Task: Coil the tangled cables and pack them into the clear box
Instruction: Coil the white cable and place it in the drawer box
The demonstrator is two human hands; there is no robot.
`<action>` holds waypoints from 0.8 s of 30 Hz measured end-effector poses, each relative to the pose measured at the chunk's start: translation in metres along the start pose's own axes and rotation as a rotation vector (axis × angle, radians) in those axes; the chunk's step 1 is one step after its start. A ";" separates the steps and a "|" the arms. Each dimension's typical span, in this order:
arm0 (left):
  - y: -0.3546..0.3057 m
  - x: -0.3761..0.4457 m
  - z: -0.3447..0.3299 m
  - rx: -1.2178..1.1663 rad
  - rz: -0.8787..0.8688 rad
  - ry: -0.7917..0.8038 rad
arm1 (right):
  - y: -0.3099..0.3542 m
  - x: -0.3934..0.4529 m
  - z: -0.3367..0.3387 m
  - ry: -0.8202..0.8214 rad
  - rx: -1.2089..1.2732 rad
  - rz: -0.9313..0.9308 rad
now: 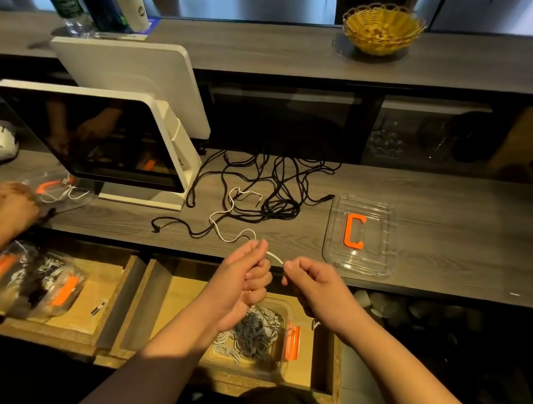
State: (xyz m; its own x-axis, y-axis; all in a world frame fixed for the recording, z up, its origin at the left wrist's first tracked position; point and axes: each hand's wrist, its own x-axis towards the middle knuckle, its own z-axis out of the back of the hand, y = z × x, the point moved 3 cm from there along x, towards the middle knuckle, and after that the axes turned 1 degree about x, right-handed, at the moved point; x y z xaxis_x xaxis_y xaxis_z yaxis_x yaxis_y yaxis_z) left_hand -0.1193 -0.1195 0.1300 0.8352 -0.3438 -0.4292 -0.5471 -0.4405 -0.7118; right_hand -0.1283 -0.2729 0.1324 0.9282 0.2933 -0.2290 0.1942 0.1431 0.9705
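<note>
From over the person's shoulder, both fists work at the counter's near edge. The left hand (242,274) is curled tight around the near end of the thin white cable (228,217), and the right hand (307,280) pinches the same cable just beside it, fingers folded in, so a short taut stretch runs between them. I judge this is the start of a coil, the left hand acting as the spool. The rest of the white cable snakes back across the wooden counter (442,206) into the black cable tangle (271,182), crossing it in places, which may snag as it is drawn in. The clear box (385,236) lies open to the right with an orange C-shaped piece (354,231) inside, near enough to drop a coil in.

How many loops sit inside the left fist is hidden. Where the black cables end behind the white monitor stand (178,171) is cut off. At far left another person's hands (11,204) are blurred.
</note>
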 end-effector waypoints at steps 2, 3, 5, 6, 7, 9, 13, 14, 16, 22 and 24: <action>-0.005 0.001 0.000 0.223 -0.036 0.001 | 0.001 0.003 -0.002 -0.024 -0.013 0.004; -0.007 0.002 0.002 0.343 -0.038 -0.010 | 0.002 0.005 -0.004 -0.030 -0.009 0.004; -0.007 0.004 0.007 0.483 -0.020 -0.038 | 0.003 0.008 -0.010 -0.031 0.009 0.000; -0.006 0.005 0.009 0.498 -0.015 -0.045 | 0.004 0.009 -0.013 -0.035 0.013 -0.002; -0.004 0.004 0.012 0.502 -0.015 -0.057 | 0.004 0.010 -0.017 -0.043 0.012 -0.006; -0.002 0.002 0.017 0.488 -0.017 -0.104 | 0.004 0.013 -0.024 -0.063 0.007 -0.024; -0.016 0.002 0.031 0.353 -0.037 -0.121 | 0.005 0.023 -0.039 -0.072 -0.056 -0.054; -0.022 0.003 0.035 0.323 -0.055 -0.140 | 0.005 0.025 -0.044 -0.078 -0.098 -0.060; -0.033 0.004 0.045 0.280 -0.092 -0.181 | 0.003 0.027 -0.052 -0.089 -0.162 -0.078; -0.044 0.008 0.058 0.244 -0.112 -0.176 | 0.005 0.035 -0.074 -0.118 -0.188 -0.106; -0.046 0.009 0.060 0.206 -0.091 -0.162 | 0.004 0.036 -0.081 -0.119 -0.204 -0.120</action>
State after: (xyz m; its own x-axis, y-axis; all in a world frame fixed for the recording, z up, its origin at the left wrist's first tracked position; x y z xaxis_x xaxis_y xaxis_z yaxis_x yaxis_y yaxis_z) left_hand -0.0836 -0.0523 0.1251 0.8876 -0.1662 -0.4296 -0.4602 -0.2800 -0.8425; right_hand -0.1195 -0.1848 0.1223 0.9353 0.1514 -0.3198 0.2488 0.3612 0.8987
